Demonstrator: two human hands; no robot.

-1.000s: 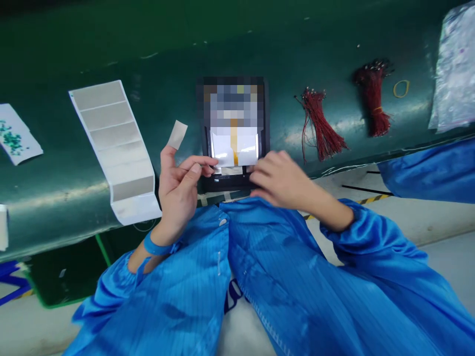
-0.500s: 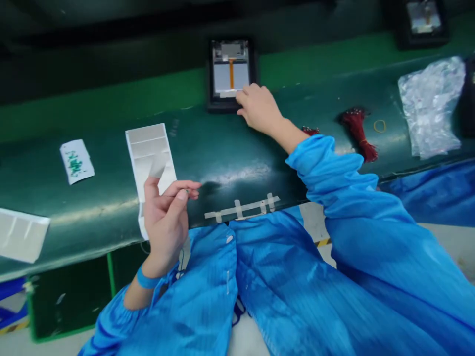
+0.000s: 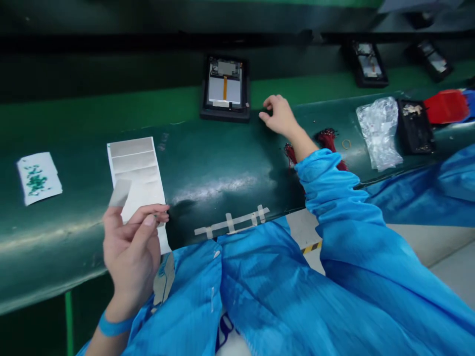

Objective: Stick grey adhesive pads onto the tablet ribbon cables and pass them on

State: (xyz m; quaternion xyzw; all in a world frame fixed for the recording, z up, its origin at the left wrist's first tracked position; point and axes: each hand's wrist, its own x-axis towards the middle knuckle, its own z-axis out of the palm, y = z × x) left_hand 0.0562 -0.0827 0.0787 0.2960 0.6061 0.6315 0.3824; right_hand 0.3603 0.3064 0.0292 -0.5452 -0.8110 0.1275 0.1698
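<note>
The opened device (image 3: 225,88) sits at the surface's (image 3: 211,158) far edge, the released right hand (image 3: 279,116) beside it, its sleeve (image 3: 336,190) overlapping red wires (image 3: 326,140). The left hand (image 3: 130,242), bearing film (image 3: 120,192), partly blocks a label sheet (image 3: 139,180); its pinch is unclear.

The left hand (image 3: 129,254) hides part of the sheet (image 3: 140,185); the speck (image 3: 155,215) by its thumb is too small to identify. The right sleeve (image 3: 336,193) covers much of the nearer wires (image 3: 290,153). The green bits (image 3: 36,181) and the contents of the black box (image 3: 404,131) are too small to name. The right edge cuts off the blue bin (image 3: 470,105).
</note>
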